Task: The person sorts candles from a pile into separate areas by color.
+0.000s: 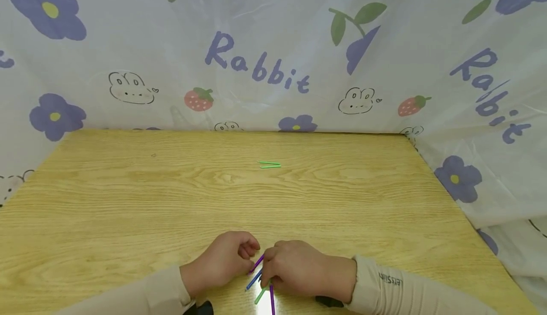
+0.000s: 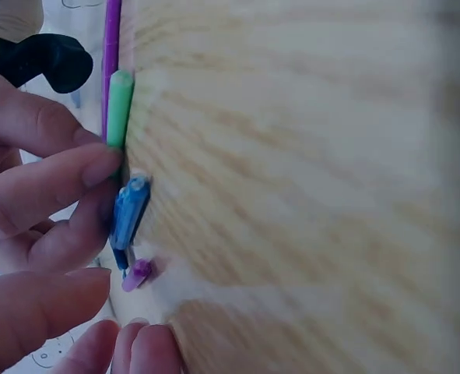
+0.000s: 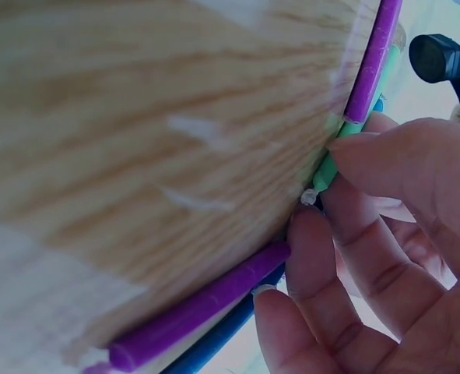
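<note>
Low on the table in the head view, my right hand (image 1: pixel 295 266) pinches a thin green candle (image 1: pixel 259 297) between thumb and fingertip. The right wrist view shows that green candle (image 3: pixel 328 170) with a pale wick end by the fingers. Beside it lies a purple candle (image 1: pixel 272 300), pointing toward the front edge. Blue candles (image 2: pixel 132 209) and another purple candle (image 3: pixel 206 305) lie under and beside the right fingertips. Close on the left, my left hand (image 1: pixel 224 262) has loosely bent fingers with nothing between them, the thumb near the upper purple candle's end.
Two more green candles (image 1: pixel 270 167) lie farther back on the wooden table (image 1: pixel 171 196). A white printed cloth (image 1: pixel 256 30) hangs behind the table and along its right side. Black devices (image 1: pixel 199 308) show at the wrists.
</note>
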The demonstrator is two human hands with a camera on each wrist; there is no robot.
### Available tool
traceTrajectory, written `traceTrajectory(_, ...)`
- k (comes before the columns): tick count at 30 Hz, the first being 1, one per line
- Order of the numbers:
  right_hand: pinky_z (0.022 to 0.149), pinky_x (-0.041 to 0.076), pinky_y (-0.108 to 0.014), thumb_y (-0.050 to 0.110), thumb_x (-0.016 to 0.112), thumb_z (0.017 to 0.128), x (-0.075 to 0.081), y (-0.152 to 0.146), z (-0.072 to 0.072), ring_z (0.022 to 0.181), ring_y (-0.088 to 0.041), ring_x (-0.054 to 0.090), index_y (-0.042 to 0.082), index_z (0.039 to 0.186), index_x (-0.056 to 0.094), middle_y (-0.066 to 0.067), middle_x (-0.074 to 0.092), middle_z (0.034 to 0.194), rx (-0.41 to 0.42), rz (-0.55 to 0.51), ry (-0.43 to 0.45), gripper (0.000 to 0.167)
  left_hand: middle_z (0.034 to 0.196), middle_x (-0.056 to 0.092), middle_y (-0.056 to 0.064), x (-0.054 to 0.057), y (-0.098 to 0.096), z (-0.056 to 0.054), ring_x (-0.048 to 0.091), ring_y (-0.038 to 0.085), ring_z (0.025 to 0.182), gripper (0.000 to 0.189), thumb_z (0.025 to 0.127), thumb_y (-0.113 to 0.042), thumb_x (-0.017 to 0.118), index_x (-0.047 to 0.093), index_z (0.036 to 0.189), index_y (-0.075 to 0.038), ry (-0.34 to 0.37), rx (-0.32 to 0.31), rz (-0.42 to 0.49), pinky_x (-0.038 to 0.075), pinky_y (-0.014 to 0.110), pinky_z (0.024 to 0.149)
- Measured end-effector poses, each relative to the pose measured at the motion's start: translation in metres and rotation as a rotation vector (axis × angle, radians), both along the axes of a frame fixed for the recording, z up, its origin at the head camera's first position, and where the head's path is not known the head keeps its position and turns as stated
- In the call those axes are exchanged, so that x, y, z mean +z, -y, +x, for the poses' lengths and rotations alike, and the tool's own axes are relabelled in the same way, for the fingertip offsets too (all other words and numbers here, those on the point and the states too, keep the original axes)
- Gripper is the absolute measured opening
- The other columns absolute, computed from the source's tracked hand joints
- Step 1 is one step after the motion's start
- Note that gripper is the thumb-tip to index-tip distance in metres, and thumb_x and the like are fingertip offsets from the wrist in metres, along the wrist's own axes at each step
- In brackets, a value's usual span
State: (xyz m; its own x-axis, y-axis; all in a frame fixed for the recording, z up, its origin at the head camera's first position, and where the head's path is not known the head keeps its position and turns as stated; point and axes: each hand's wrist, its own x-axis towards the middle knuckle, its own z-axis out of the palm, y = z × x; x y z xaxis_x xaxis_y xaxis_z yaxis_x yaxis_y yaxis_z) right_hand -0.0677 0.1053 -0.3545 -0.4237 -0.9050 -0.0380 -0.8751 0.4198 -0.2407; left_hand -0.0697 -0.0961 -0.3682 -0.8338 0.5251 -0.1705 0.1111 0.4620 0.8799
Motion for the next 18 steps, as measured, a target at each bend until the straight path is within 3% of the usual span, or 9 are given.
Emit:
traceTrajectory(9, 0.072, 0.039, -0.007, 0.013, 0.074, 0.083, 0.0022, 0.0008, 0.0006, 0.081, 0.002, 0.053, 0.025, 0.093, 0.078, 0.013, 0.067, 0.098, -0.043, 0.034, 0.053, 0.016, 0.087, 0.059, 0.002, -0.0025, -0.0042, 0.0021, 0.053, 0.016, 0.079, 0.026, 0.071, 0.011, 0.07, 0.065, 0.094, 0.002, -0.011, 0.041, -0.047, 0.046, 0.024, 0.068)
traceTrajectory(18, 0.073, 0.039, -0.006, 0.012, 0.074, 0.082, 0.0017, 0.0017, 0.0011, 0.081, 0.003, 0.053, 0.024, 0.093, 0.078, 0.013, 0.067, 0.097, -0.042, 0.028, 0.047, 0.016, 0.083, 0.058, 0.002, -0.001, -0.006, 0.0016, 0.051, 0.016, 0.075, 0.023, 0.069, 0.012, 0.067, 0.064, 0.09, 0.001, -0.011, 0.041, -0.048, 0.046, 0.024, 0.066)
